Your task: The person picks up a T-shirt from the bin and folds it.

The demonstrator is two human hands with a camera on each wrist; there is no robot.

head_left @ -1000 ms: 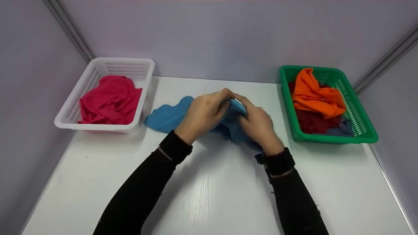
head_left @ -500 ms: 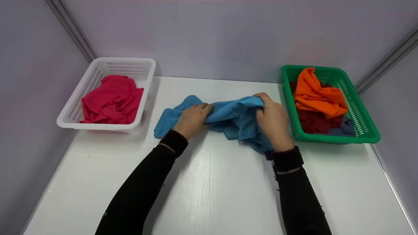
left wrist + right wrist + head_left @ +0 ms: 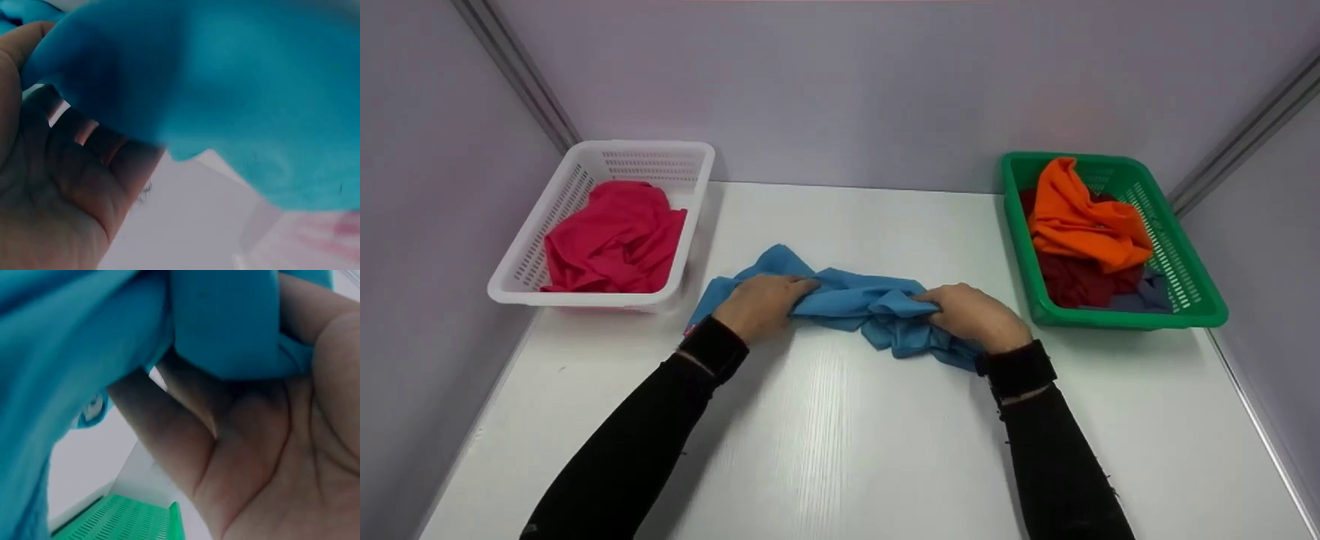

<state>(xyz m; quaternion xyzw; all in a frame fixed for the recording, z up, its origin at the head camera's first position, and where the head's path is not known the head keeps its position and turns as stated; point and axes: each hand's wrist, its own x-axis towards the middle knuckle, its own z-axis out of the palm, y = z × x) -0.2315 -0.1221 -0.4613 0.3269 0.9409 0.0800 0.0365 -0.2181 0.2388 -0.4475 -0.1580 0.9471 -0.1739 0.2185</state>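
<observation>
A crumpled blue garment point(image 3: 855, 296) stretches across the middle of the table between both hands. The left hand point(image 3: 759, 306) pinches its left part; in the left wrist view the thumb and fingers point(image 3: 140, 169) lie on either side of the cloth. At the right part, the right hand point(image 3: 976, 316) grips a bunched fold, and the right wrist view has the cloth point(image 3: 230, 320) between thumb and fingers. A small round button-like detail point(image 3: 94, 408) shows on the garment there. Loose folds hang below the right hand, and the left end spreads out past the left hand.
A white basket point(image 3: 577, 298) with a pink cloth point(image 3: 615, 240) stands at the left. At the right, a green basket point(image 3: 1125, 321) holds an orange cloth point(image 3: 1091, 221), a dark red cloth point(image 3: 1080, 281) and a grey-blue one point(image 3: 1144, 296). Panels wall the table point(image 3: 825, 450) behind and at both sides.
The hands have spread apart, stretching the blue garment sideways between them. Over the last half second both have come nearer the person, the left hand also moving left, and the garment with them.
</observation>
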